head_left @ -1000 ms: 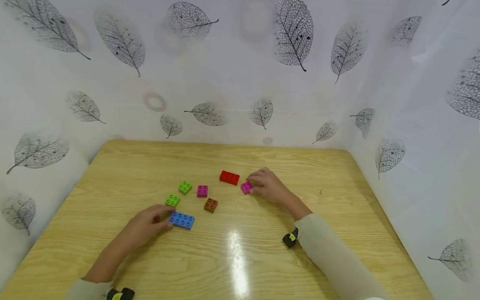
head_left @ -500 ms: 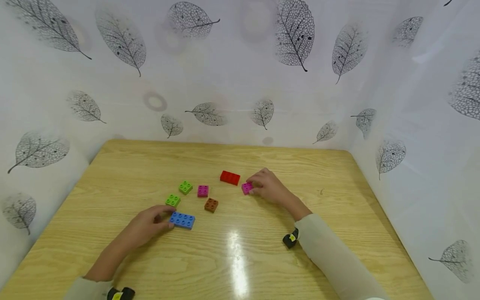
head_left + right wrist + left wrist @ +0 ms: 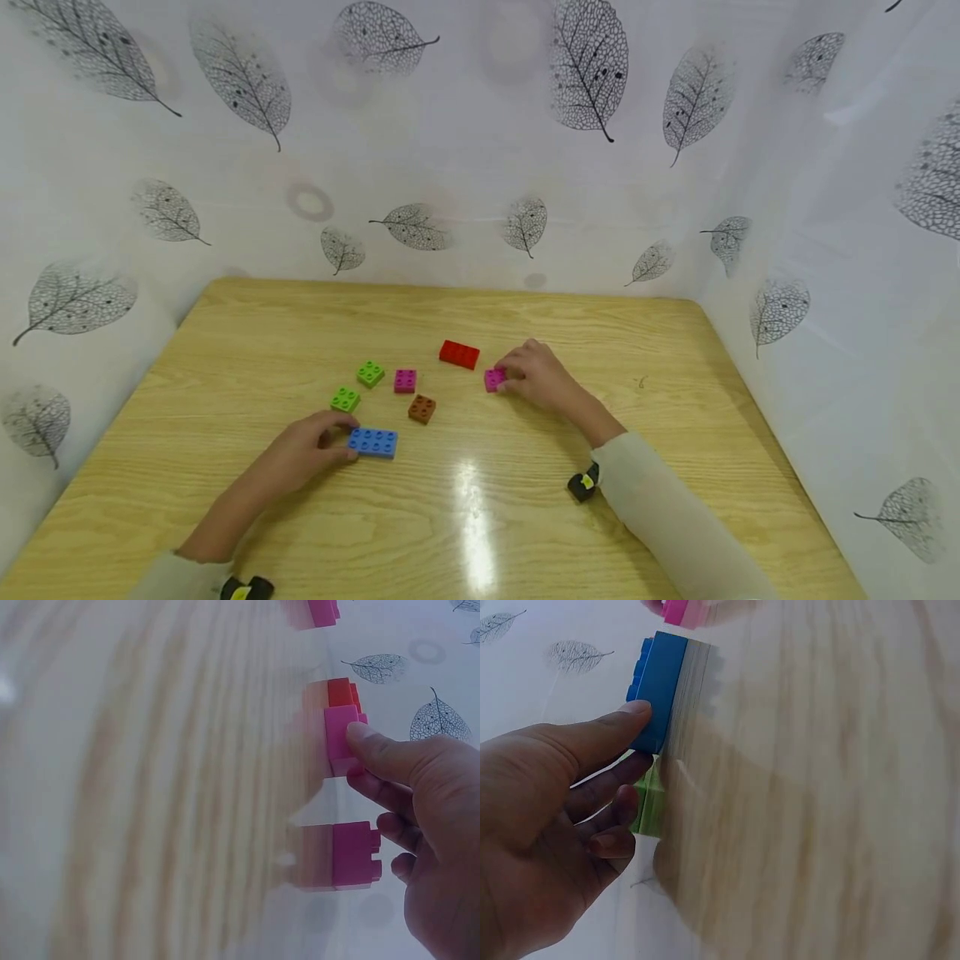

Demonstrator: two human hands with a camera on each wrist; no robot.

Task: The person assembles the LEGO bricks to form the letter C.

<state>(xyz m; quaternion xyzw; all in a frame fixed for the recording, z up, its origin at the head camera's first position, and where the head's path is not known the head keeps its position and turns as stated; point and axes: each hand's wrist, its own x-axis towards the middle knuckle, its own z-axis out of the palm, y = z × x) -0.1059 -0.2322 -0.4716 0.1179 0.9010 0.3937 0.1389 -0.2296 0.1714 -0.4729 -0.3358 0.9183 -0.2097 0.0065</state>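
My left hand point(image 3: 303, 450) pinches the left end of a blue eight-stud toy brick point(image 3: 372, 442) lying on the wooden table. In the left wrist view the thumb presses the near side of that blue brick point(image 3: 660, 690), with a green brick point(image 3: 651, 802) beyond the fingers. Farther back on the right, my right hand point(image 3: 542, 375) holds a small pink brick point(image 3: 494, 380) between thumb and fingers. The right wrist view shows the thumb on this pink brick point(image 3: 343, 742), studs facing up off the table. Another pink brick point(image 3: 352, 855) stands near the curled fingers, hidden behind the hand in the head view.
Left of the middle lie two green bricks point(image 3: 370, 374), a pink brick point(image 3: 405, 382) and a brown brick point(image 3: 422, 408). A red brick point(image 3: 459, 354) sits behind them. Leaf-print white sheeting point(image 3: 465, 167) surrounds the back and sides of the wooden table point(image 3: 600, 325).
The left hand has slid the blue brick slightly right and turned it so its long side runs more level across the view. The pink brick at the right hand has turned a little and come slightly nearer.
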